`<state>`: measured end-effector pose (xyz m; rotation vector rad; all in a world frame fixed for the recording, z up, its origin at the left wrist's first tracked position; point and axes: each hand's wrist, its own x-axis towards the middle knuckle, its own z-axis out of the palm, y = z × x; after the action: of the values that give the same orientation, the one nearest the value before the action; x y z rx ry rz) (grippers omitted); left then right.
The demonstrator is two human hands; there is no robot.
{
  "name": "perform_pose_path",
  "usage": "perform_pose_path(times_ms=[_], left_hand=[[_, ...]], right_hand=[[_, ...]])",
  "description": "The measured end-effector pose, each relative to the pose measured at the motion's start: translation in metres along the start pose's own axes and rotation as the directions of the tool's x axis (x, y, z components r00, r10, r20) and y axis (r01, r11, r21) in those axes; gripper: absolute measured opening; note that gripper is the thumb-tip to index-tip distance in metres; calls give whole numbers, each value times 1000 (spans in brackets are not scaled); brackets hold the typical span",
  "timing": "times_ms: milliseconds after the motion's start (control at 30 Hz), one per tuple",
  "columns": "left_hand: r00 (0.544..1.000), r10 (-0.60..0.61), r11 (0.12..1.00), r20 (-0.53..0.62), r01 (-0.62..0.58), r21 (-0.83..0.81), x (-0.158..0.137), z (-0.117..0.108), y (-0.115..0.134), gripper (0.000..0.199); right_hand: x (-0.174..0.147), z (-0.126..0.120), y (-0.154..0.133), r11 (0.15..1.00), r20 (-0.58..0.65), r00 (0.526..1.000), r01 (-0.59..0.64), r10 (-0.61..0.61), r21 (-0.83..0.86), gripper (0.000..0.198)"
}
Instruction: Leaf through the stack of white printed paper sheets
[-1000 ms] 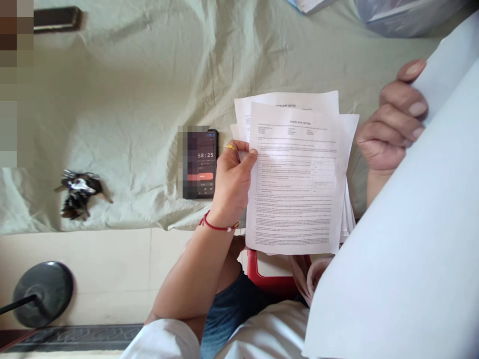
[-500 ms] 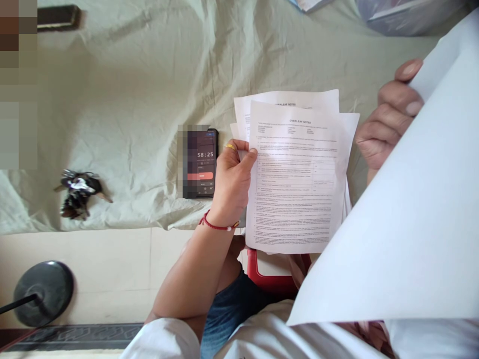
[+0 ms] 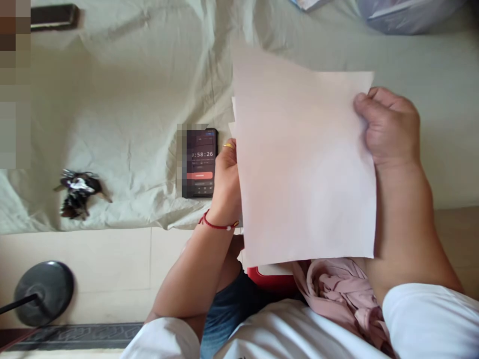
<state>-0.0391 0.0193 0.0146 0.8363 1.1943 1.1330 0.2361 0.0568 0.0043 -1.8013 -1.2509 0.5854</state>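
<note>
A blank white sheet of paper [image 3: 307, 169] is held up by its right edge in my right hand [image 3: 391, 122], the thumb pressed on its face. The sheet covers the printed pages seen before; only small corners of the stack [image 3: 232, 128] poke out at its left. My left hand [image 3: 229, 174], wearing a ring and a red bracelet, is closed at the left edge of the papers. Its fingertips are hidden behind the sheet. Just left of that hand, a phone [image 3: 200, 167] lies on the cloth showing a running timer.
A bunch of keys [image 3: 80, 189] lies on the green cloth [image 3: 142, 99]. A dark object [image 3: 54, 16] is at the top left, and a plastic bag [image 3: 407, 17] at the top right. Below are a red stool [image 3: 267, 281], pink fabric [image 3: 337, 286] and a round black base [image 3: 44, 293].
My right hand has swung the large sheet from the far right leftward, over the printed pages. The left hand has stayed in place.
</note>
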Motion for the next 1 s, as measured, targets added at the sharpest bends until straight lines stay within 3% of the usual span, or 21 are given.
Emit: perform_pose_path(times_ms=[167,333,500,633,700,800,1000], left_hand=[[997,-55,998,-55,55,-8,8,-1,-11,34],[996,-24,999,-84,22,-31,15,-2,-16,32],[995,-53,998,-86,51,-24,14,-1,-13,33],[995,-10,1000,-97,9,-11,16,-3,-15,26],[996,9,1000,-94,-10,-11,17,-4,-16,25],[995,13,1000,-96,-15,-19,17,-4,-16,24],[995,21,1000,-94,-20,9,17,-4,-15,24]], right_hand=[[4,2,3,999,-72,997,11,-9,35,47],[-5,8,-11,983,11,990,-139,138,119,22],[-7,10,-22,962,39,962,-272,272,5,10],[-2,5,-19,941,-45,945,-328,325,-87,39],[0,3,-17,936,-66,942,-335,329,-108,37],[0,1,-16,943,-65,951,-309,303,-124,16],[-3,2,-18,945,-31,966,-258,258,-201,15]])
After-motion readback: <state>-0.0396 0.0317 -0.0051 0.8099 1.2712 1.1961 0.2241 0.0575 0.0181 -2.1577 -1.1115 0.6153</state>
